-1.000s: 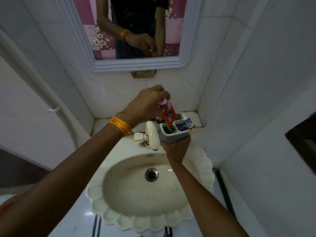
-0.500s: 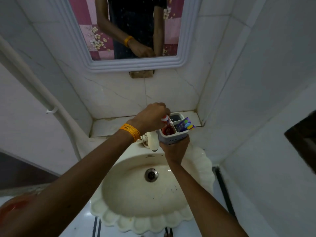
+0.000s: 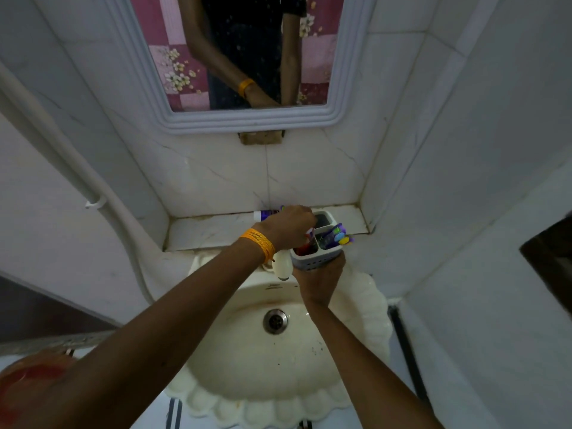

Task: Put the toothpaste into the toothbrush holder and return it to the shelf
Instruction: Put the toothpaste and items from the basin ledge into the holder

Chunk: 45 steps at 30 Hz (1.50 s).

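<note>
My right hand [image 3: 318, 278] grips the white and grey toothbrush holder [image 3: 315, 258] from below, above the back of the sink. The red toothpaste tube [image 3: 305, 247] stands deep in the holder's front left compartment, with only its white cap end showing. My left hand [image 3: 288, 226], with an orange band on its wrist, is closed over the top of the tube. Purple and yellow toothbrushes [image 3: 339, 235] stick out of the right compartment. The back compartment looks dark and empty. The marble shelf [image 3: 213, 230] runs just behind the holder.
A white and purple tube [image 3: 266, 214] lies on the shelf behind my left hand. A cream tap [image 3: 282, 264] sits below my left wrist, over the scalloped sink [image 3: 365, 305]. A framed mirror [image 3: 247, 119] hangs above. A white pipe [image 3: 93, 199] runs down the left wall. Tiled walls close in on both sides.
The toothpaste tube has sunk from above the holder down into its front left compartment. My left hand has followed it down. The holder and my right hand have stayed almost still.
</note>
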{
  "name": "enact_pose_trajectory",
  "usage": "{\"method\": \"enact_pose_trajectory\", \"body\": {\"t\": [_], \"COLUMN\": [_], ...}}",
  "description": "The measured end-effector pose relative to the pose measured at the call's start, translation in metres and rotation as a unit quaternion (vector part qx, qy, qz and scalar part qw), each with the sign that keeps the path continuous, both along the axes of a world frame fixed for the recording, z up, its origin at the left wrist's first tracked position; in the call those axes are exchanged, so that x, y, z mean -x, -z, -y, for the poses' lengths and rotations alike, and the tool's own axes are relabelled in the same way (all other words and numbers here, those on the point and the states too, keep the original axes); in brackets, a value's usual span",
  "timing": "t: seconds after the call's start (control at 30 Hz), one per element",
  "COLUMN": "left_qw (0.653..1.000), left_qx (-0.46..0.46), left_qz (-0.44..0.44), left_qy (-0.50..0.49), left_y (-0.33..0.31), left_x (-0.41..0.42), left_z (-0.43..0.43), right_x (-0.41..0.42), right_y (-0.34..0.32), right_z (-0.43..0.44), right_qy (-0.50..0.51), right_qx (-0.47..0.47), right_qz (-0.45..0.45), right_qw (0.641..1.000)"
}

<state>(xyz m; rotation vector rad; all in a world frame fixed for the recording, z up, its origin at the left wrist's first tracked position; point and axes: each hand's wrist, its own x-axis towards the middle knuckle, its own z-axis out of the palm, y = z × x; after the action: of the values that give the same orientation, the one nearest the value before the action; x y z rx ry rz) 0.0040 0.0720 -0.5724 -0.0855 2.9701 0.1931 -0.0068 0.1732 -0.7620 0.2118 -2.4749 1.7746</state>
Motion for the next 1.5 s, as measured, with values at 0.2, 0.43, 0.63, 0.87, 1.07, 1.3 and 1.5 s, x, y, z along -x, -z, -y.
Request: {"method": "enact_pose_trajectory", "body": {"t": [0.2,0.43,0.63,0.87,1.07,1.3,1.5], "left_qw": [1.000,0.998,0.998,0.995,0.992,0.993,0.927], "left_qx": [0.018,0.055,-0.008,-0.003,-0.031,-0.025,-0.196], "left_qz": [0.004,-0.010,-0.058,-0.083,-0.085,-0.090,-0.234], "left_qy": [0.016,-0.009,-0.016,-0.047,-0.084,-0.071,-0.217], "left_y": [-0.001,0.004,0.002,0.002,0.009,0.011,0.008], "left_x": [0.000,-0.006,-0.009,-0.010,-0.006,-0.001,-0.006], "left_z": [-0.001,-0.004,0.000,0.017,0.014,0.024,0.062], "right_x": [0.003,0.001,0.007,0.006,0.002,0.010,0.009], "right_y": [0.001,-0.001,-0.007,-0.011,-0.010,-0.013,-0.015], "right_z": [0.000,0.001,0.003,0.000,-0.001,0.003,-0.002], "right_qy": [0.011,0.005,0.010,-0.006,-0.002,0.006,-0.007], "right_qx": [-0.008,-0.048,-0.016,0.009,-0.008,-0.019,0.026], "right_qz": [0.004,-0.017,-0.017,0.026,0.015,-0.003,0.055], "right_qw": [1.000,0.999,1.000,1.000,1.000,1.000,0.998]}}
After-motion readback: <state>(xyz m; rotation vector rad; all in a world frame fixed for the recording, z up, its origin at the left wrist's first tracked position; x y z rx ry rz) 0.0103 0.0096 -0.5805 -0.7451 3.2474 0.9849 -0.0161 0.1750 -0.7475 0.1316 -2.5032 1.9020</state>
